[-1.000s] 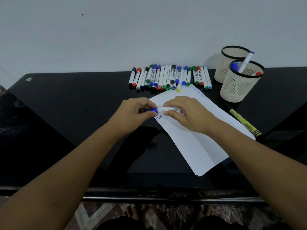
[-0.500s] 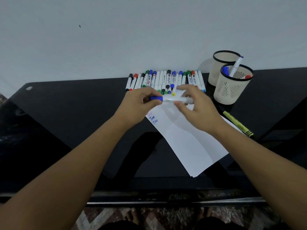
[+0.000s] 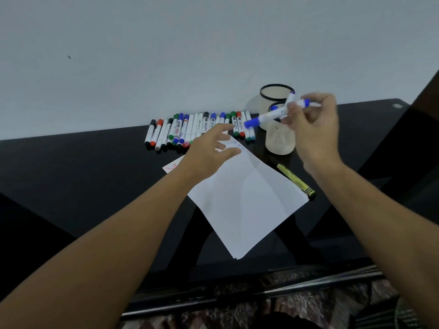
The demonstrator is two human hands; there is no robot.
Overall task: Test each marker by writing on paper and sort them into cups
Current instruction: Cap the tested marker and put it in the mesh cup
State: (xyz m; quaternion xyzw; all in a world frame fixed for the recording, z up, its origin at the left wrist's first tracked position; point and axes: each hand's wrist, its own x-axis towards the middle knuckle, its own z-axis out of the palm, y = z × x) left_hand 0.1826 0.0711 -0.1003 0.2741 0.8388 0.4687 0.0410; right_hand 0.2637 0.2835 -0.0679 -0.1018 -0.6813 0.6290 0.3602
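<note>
Two bare hands work over a black table [image 3: 71, 176]. At two o'clock, the right hand [image 3: 313, 129] pinches a blue-capped marker [image 3: 268, 117] above the nearer cup [image 3: 280, 141], possibly touching its rim. The left hand [image 3: 209, 153], fingers loosely spread, hovers over the paper [image 3: 247, 200], with the marker row [image 3: 199, 129] at twelve.

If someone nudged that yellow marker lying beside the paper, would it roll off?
Probably it would roll: the yellow marker looks round-bodied and lies loose on the glossy black table, which seems slick. It likely feels light and stiff, like the blue marker held in the right hand. The paper alongside might slow it.
</note>
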